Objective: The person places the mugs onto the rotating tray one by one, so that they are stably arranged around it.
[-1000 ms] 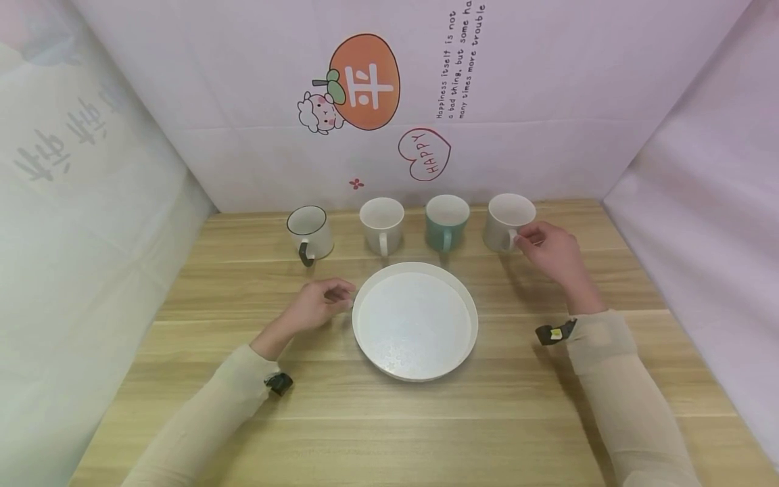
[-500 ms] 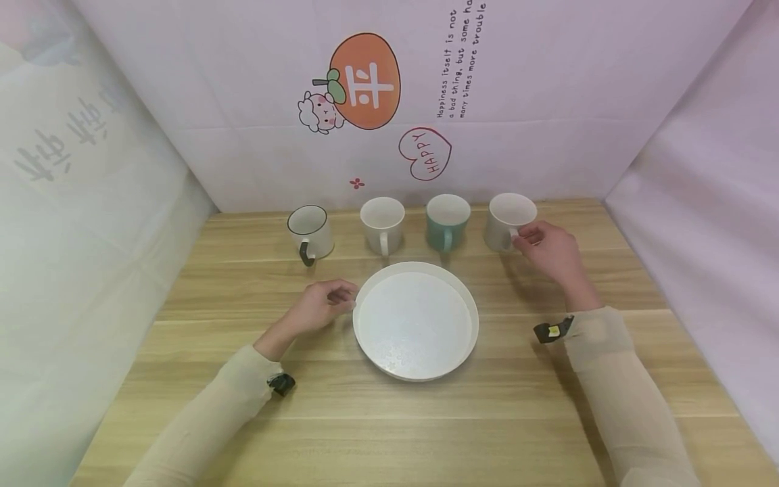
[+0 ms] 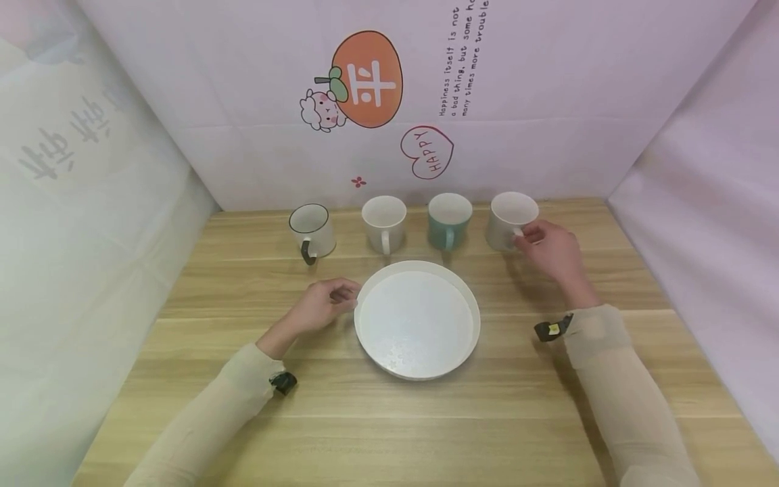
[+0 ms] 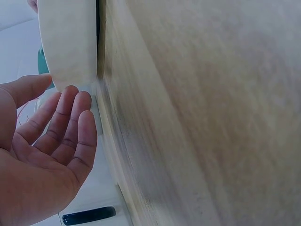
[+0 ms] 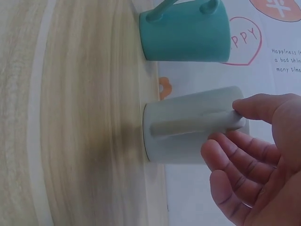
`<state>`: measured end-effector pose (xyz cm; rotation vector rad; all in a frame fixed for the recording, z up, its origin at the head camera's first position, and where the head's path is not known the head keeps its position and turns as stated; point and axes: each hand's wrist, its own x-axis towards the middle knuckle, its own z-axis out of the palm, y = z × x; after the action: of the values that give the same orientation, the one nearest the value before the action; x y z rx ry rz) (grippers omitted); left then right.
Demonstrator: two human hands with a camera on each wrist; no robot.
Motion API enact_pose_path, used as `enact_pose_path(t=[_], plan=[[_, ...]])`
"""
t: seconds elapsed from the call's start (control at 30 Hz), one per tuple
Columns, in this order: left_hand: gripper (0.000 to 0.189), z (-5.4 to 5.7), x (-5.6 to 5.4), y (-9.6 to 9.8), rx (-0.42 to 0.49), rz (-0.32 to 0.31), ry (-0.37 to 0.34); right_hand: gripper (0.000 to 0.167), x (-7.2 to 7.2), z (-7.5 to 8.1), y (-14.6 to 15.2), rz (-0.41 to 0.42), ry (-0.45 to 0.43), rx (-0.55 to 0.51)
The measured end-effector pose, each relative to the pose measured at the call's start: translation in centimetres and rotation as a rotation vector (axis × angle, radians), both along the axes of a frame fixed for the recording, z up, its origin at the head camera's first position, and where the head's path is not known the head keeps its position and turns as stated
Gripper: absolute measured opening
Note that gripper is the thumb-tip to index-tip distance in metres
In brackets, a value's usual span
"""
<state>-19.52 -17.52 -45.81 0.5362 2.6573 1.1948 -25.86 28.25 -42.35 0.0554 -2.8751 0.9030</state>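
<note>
At the left rim of a round white tray (image 3: pixel 416 325), my left hand (image 3: pixel 322 304) holds its thumb and loosely bent fingers close to the edge. In the left wrist view the tray's side wall (image 4: pixel 70 42) meets the fingertips; whether they press on it, I cannot tell. My right hand (image 3: pixel 550 250) is at the rightmost white mug (image 3: pixel 506 230), pinching the upper part of its handle (image 5: pixel 188 125) between thumb and index finger. That mug stands upright on the table. The other fingers of this hand curl loosely beside the handle.
Left of the held mug, a teal mug (image 3: pixel 449 226), a plain white mug (image 3: pixel 383 226) and a white mug with black rim and handle (image 3: pixel 316 233) line the back of the wooden table (image 3: pixel 420 433). A printed white cloth (image 3: pixel 255 101) hangs behind them.
My left hand has drawn slightly right, nearer the tray's rim. The right hand stays at the mug's handle, and the mugs and tray keep their places. The head view has shifted a little.
</note>
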Motion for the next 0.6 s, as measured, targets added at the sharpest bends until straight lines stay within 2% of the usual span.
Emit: enact_pose_path(t=[0.6], plan=[[0.029, 0.1, -0.03, 0.01, -0.005, -0.001, -0.011, 0.036, -0.38, -0.43, 1.07, 0.0, 0.037, -0.035]])
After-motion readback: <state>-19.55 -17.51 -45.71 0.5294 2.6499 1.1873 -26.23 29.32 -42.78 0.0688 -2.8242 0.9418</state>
